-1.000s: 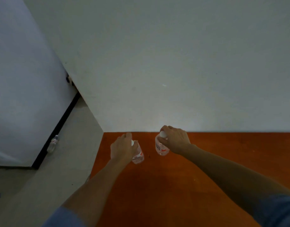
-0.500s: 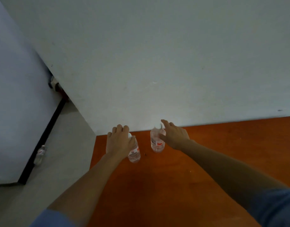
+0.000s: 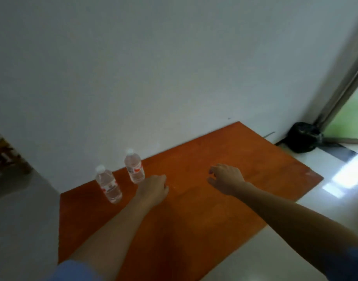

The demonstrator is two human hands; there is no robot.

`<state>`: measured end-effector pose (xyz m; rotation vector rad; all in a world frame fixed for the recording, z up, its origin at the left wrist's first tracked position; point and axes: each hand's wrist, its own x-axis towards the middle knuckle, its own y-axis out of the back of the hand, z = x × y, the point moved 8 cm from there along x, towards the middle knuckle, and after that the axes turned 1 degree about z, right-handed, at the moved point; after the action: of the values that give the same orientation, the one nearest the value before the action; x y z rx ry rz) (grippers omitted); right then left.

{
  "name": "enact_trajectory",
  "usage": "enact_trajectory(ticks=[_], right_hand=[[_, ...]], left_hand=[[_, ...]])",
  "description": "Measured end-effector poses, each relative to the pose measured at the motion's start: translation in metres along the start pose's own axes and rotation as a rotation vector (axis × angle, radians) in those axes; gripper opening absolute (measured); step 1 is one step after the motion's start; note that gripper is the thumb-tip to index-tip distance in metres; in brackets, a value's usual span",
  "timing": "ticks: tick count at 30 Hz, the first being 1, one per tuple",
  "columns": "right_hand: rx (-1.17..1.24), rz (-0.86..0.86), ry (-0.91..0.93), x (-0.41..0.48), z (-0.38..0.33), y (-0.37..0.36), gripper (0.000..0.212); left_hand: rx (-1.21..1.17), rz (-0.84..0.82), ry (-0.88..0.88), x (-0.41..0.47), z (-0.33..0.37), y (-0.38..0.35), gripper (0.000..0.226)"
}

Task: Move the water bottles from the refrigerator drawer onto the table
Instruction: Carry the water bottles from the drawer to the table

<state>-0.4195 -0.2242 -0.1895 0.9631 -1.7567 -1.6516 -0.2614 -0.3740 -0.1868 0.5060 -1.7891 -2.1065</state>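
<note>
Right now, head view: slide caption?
Near bottle and far bottle stand upright on the orange table by the wall; left hand and right hand, both empty, above it.

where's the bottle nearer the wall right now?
Head view: that bottle stands upright on the orange table, far left by the wall, just right of the other bottle; the left hand is close beside it.

We see an orange-brown table (image 3: pixel 194 220) standing against a white wall (image 3: pixel 174 78). Near its far left corner two clear, white-capped bottles stand upright: the nearer bottle (image 3: pixel 109 184) is just beside the farther bottle (image 3: pixel 134 168), not touching it.
</note>
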Motion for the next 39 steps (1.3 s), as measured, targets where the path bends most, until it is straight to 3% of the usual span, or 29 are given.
enact_trajectory(ticks=[10,16,24,31,39], right_hand=[[0.075,0.097,-0.496,-0.209,0.24,0.035,0.029],[0.072,0.101,-0.743,-0.375,0.41,0.034,0.038],[0.136,0.136,-1.101,-0.585,0.588,0.023,0.039],[0.144,0.176,-1.282,-0.676,0.704,0.024,0.033],[0.157,0.212,-1.455,-0.727,0.856,0.046,0.034]], left_hand=[[0.12,-0.18,-0.436,0.014,0.303,-0.032,0.026],[0.038,-0.227,-0.63,-0.004,0.53,-0.064,0.013],[0.088,-0.261,-0.91,-0.069,0.794,-0.133,0.027],[0.123,-0.279,-1.102,-0.075,0.962,-0.161,0.026],[0.067,-0.288,-1.29,-0.023,1.155,-0.172,0.016]])
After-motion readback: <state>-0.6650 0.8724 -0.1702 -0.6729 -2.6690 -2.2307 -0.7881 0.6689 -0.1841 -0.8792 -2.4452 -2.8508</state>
